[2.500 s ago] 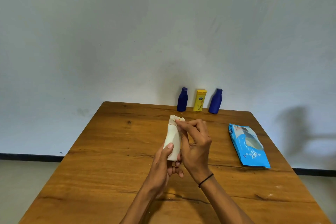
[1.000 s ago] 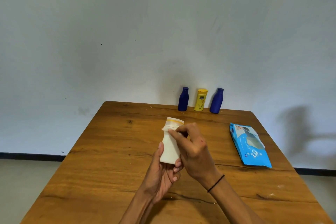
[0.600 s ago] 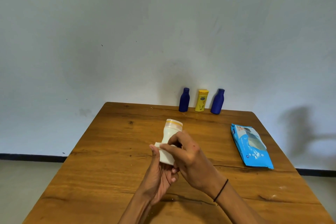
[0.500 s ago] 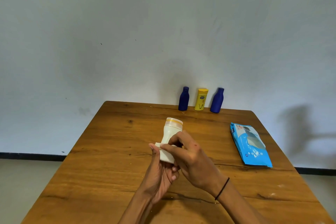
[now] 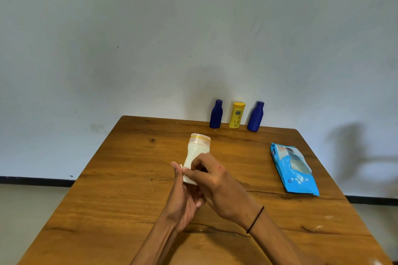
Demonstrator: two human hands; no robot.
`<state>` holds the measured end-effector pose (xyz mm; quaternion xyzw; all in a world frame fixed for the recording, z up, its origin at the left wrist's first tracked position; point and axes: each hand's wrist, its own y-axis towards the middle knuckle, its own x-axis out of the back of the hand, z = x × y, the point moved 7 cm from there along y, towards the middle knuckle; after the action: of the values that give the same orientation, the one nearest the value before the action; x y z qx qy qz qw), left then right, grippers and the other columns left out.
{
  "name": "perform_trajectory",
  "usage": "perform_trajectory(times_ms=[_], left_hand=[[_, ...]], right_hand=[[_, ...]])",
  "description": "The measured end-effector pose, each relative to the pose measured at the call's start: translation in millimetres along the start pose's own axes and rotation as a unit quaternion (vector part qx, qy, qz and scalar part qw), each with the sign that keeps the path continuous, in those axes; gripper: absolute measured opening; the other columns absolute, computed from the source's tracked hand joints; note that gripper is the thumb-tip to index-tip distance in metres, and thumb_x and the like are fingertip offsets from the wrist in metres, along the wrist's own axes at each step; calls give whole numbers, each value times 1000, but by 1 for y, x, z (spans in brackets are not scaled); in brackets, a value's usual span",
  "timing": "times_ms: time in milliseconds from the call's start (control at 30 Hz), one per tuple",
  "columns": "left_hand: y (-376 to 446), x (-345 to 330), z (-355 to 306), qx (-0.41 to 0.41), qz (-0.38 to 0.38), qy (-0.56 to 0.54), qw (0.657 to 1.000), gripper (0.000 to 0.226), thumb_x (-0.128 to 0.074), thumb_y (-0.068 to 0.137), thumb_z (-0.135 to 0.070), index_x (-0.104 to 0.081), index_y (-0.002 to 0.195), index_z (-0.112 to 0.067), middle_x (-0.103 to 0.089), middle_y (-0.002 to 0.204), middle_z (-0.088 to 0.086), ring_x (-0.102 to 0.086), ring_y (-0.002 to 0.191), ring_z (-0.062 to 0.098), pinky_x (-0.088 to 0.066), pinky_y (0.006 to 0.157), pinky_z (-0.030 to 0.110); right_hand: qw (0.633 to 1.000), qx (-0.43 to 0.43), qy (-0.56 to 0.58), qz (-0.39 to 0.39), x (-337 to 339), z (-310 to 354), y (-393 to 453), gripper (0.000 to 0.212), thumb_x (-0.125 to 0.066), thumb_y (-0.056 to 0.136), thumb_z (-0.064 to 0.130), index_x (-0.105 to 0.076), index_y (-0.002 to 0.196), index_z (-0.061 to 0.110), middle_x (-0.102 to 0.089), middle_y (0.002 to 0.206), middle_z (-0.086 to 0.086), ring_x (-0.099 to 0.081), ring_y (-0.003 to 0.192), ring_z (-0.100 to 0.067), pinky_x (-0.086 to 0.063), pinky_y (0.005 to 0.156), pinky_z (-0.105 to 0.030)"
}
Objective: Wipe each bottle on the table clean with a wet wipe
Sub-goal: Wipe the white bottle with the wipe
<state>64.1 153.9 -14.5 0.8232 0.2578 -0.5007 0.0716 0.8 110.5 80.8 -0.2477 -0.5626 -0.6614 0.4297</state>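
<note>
Head view: both hands, left hand (image 5: pixel 183 198) and right hand (image 5: pixel 215 180), grip the white bottle (image 5: pixel 196 153) mid-table (image 5: pixel 120 189), wipe (image 5: pixel 189 179) pressed on, edges well apart.

Four bottles: white bottle (image 5: pixel 196 153), two blue bottles (image 5: pixel 216 114) (image 5: pixel 255 116), yellow bottle (image 5: pixel 236 115); one wipes pack (image 5: pixel 294 172).

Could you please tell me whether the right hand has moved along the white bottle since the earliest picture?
Yes. The right hand has slid from the white bottle's cap down to its lower body, leaving the cap bare.
</note>
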Motion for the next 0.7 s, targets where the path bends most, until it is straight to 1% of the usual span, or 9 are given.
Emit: perform_trajectory(times_ms=[33,100,167,233,333,400,467,600,700], left_hand=[[2,4,1,-10,-4,19,1000,88,-45,95,-74,-55,144,-2,-65,112,21,-66,86,24,-54,47,28],[5,10,4,-25,-28,51,998,89,-39,95,-76,-55,142,-2,-62,102,16,-58,77,21,-45,41,26],[6,11,5,-29,-30,58,997,85,-41,95,-76,-61,137,-6,-60,98,15,-54,73,19,-43,39,26],[6,8,5,-17,-25,52,998,80,-44,94,-72,-63,135,-7,-58,91,15,-53,66,16,-45,39,25],[2,-1,1,2,-18,75,997,74,-45,93,-67,-58,135,-7,-53,77,12,-46,59,13,-40,38,22],[1,-5,-2,5,-16,91,996,70,-47,93,-63,-56,135,-8,-52,76,11,-43,60,12,-39,38,21],[1,-4,-4,3,-22,100,995,66,-49,93,-60,-57,133,-8,-54,77,10,-44,61,12,-39,38,21],[2,1,-8,-15,-17,84,996,67,-49,95,-59,-60,133,-5,-58,80,11,-51,59,12,-43,37,21],[5,8,-7,-22,0,79,997,75,-45,96,-68,-67,134,-7,-64,98,14,-55,69,16,-47,40,23]], right_hand=[[1000,4,10,1,0,2,-2,40,-73,92,8,-65,132,13,-50,119,-6,-53,108,-18,-59,83,-34],[1000,4,27,-2,1,1,-4,35,-63,96,14,-66,132,13,-48,120,-4,-53,108,-17,-59,81,-33],[1000,-7,21,-9,3,-5,-1,37,-60,95,19,-66,131,13,-49,122,-6,-55,110,-20,-60,84,-34],[999,-37,13,-36,7,-15,5,39,-61,93,22,-66,130,13,-50,124,-8,-54,113,-21,-59,88,-34],[991,-88,30,-92,17,-31,20,38,-63,93,24,-68,129,13,-52,124,-10,-54,115,-19,-60,87,-32],[986,-107,29,-128,22,-37,26,34,-70,94,19,-68,128,15,-52,122,-8,-53,113,-15,-60,85,-30],[982,-111,30,-148,22,-38,26,37,-76,92,13,-68,128,17,-52,122,-6,-52,112,-13,-59,86,-28],[992,-78,47,-86,10,-22,13,36,-60,98,24,-68,132,17,-50,125,-4,-49,117,-11,-54,91,-22],[996,-46,63,-41,2,-11,-2,35,-56,102,25,-67,135,18,-51,122,-2,-51,111,-11,-52,87,-22]])
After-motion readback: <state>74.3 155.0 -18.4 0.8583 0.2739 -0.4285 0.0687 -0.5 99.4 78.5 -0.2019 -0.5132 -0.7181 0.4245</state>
